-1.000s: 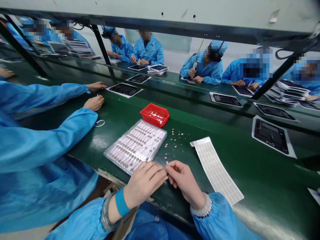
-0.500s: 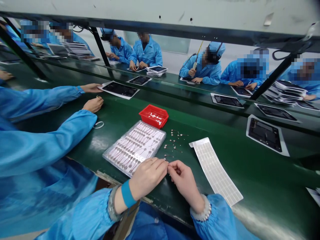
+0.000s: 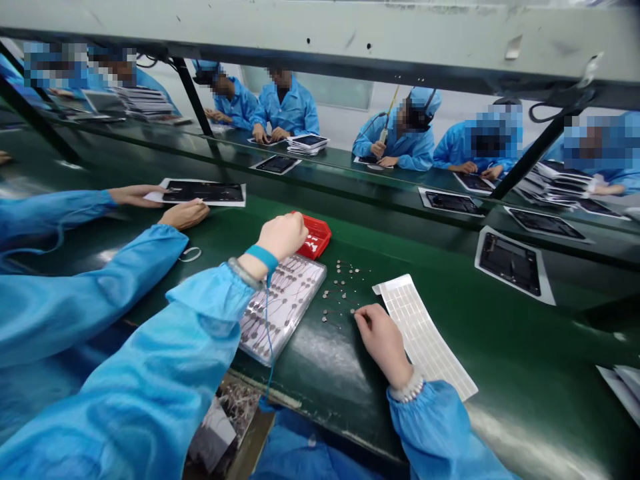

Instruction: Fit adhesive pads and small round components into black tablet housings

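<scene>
Left hand curled over red plastic bin, grip unclear; right hand curled beside loose wired metal discs, grip unclear; clear plastic tray mostly full.

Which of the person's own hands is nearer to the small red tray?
The left hand is nearer: it sits right at the left end of the red tray, covering part of it in view. The right hand is farther away, down the bench beside the white label sheet.

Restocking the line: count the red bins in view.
1: the red plastic bin, on the green workbench, partly hidden behind the person's left hand. No others show.
</scene>
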Demonstrator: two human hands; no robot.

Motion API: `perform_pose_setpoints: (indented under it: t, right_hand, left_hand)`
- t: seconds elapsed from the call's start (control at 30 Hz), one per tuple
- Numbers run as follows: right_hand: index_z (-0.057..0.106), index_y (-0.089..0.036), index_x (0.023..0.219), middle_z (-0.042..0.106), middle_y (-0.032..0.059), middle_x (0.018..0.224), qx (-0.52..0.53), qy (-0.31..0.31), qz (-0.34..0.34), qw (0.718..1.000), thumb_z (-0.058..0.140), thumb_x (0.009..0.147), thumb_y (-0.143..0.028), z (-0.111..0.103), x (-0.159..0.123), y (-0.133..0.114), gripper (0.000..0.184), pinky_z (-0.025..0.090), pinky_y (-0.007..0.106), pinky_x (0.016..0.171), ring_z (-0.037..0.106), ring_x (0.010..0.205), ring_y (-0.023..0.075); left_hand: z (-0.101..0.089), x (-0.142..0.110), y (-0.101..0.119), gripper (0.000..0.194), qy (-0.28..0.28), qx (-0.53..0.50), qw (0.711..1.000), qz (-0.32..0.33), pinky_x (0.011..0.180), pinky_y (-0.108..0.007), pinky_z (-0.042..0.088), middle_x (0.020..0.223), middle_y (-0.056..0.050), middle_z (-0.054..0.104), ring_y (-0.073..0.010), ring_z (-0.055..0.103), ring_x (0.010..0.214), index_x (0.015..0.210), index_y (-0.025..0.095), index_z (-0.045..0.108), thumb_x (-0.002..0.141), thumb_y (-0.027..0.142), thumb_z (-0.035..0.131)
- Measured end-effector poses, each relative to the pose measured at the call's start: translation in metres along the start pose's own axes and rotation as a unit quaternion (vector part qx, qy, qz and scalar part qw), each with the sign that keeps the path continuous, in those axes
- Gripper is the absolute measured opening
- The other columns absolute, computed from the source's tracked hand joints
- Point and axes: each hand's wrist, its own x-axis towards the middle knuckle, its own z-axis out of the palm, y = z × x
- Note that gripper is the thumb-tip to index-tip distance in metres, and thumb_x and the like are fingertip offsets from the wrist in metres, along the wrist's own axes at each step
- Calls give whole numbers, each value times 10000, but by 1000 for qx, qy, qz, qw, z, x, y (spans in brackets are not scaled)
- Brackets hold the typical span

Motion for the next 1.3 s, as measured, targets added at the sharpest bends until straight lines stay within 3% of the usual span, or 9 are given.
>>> perform_pose_setpoints:
  t: [0.13, 0.27, 0.47, 0.57, 0.67, 0.77, 0.9, 1.07, 1.3]
  right_hand:
    - [656, -201, 901, 643, 43, 941, -149, -15, -1, 989, 425, 935, -237, 10, 11, 4, 236, 415, 246, 647, 635, 804, 159]
    - [673, -204, 924, 650, 38, 959, -204, -21, -17, 979, 439, 950, -257, 16, 13, 0, 241, 416, 238, 624, 647, 802, 150]
    - [689, -197, 928, 652, 44, 931, -246, -8, -49, 968, 443, 952, -239, 17, 11, 2, 251, 416, 244, 578, 654, 758, 152]
    - [683, -198, 965, 648, 48, 937, -255, 3, -70, 965, 454, 945, -230, 17, 9, 5, 232, 416, 244, 551, 652, 725, 151]
    - [668, -191, 1013, 644, 56, 977, -236, 36, -89, 967, 445, 945, -234, 13, 5, 6, 237, 429, 243, 547, 650, 720, 149]
    - [662, -183, 990, 649, 52, 972, -172, 75, -112, 976, 420, 955, -269, 8, 0, 5, 259, 463, 241, 599, 653, 747, 149]
    - [653, -188, 966, 662, 42, 937, -99, 80, -130, 983, 405, 956, -298, 6, -7, 3, 271, 493, 246, 689, 657, 769, 148]
    - [647, -201, 958, 667, 41, 937, -81, 62, -135, 986, 394, 957, -305, 9, -10, 1, 273, 496, 251, 725, 659, 781, 154]
    - [652, -204, 929, 668, 31, 925, -84, 44, -117, 989, 407, 953, -303, 7, -11, -3, 266, 486, 244, 717, 658, 800, 156]
  left_hand:
    - [26, 27, -13, 245, -47, 34, 998, -21, 828, -409, 496, 1041, -85, 629, -211, 613, 941, 1045, 122, 593, 919, 325, 537]
    - [33, 21, -23, 251, -65, 47, 997, 14, 875, -437, 484, 1090, -73, 608, -215, 588, 1003, 1052, 134, 596, 900, 333, 580]
    - [7, -22, -36, 235, -58, 18, 993, 102, 877, -414, 435, 984, -129, 656, -264, 586, 982, 933, 116, 660, 915, 180, 435]
    - [-2, -52, -41, 213, -85, -25, 981, 171, 867, -329, 432, 945, -62, 683, -212, 605, 932, 910, 174, 674, 900, 207, 464]
    - [2, -83, -42, 174, -107, -68, 969, 212, 848, -268, 430, 939, -16, 690, -168, 611, 913, 894, 204, 673, 895, 216, 499]
    - [14, -108, -39, 167, -107, -88, 969, 206, 834, -292, 428, 929, -35, 680, -183, 601, 901, 892, 188, 663, 905, 212, 499]
    - [27, -124, -32, 151, -103, -101, 974, 175, 827, -317, 423, 938, -58, 653, -205, 575, 909, 923, 178, 644, 914, 252, 512]
    - [33, -122, -23, 193, -108, -104, 979, 139, 797, -341, 417, 837, -70, 640, -229, 571, 849, 834, 163, 641, 892, 325, 554]
    - [41, -107, -20, 195, -137, -128, 972, 139, 736, -286, 432, 749, -35, 651, -187, 594, 760, 797, 177, 649, 892, 274, 509]
